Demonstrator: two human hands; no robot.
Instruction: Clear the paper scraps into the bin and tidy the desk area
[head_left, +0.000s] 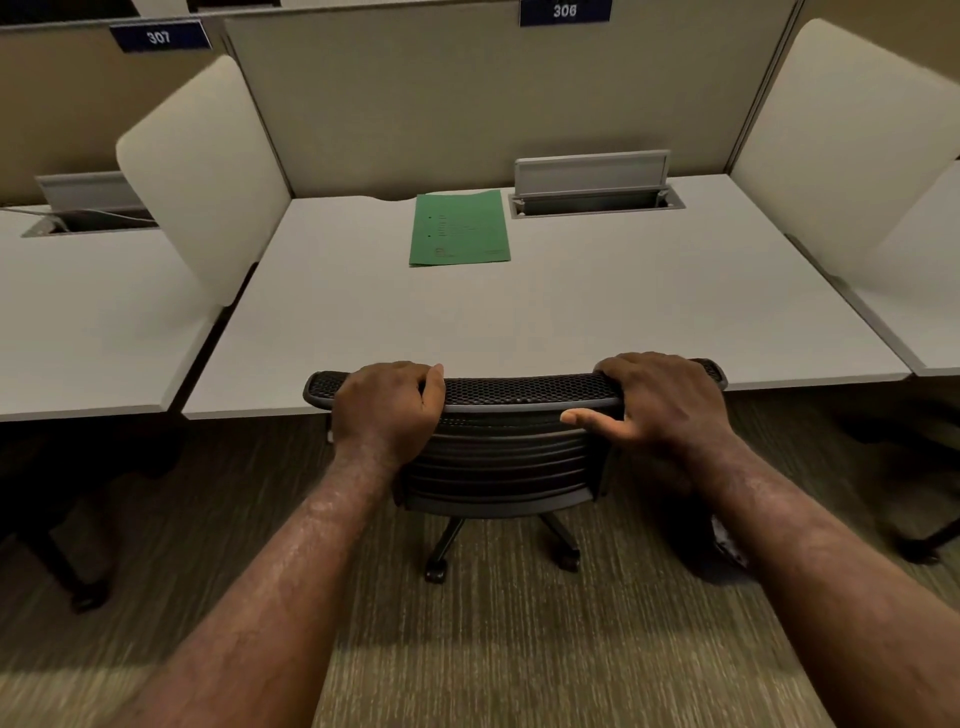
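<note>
A black mesh-backed office chair (514, 441) stands against the front edge of the white desk (545, 312). My left hand (387, 410) is wrapped over the left part of the chair's top rail. My right hand (662, 402) grips the right part of the rail, thumb stretched along the backrest. A green paper folder (460, 228) lies flat at the back middle of the desk. I see no paper scraps and no bin.
An open grey cable hatch (595, 189) sits at the desk's back right. White side dividers (202, 171) (841, 150) flank the desk, with neighbouring desks beyond. Panel labels read 307 (158, 36) and 306 (564, 10). Carpet (467, 649) covers the floor.
</note>
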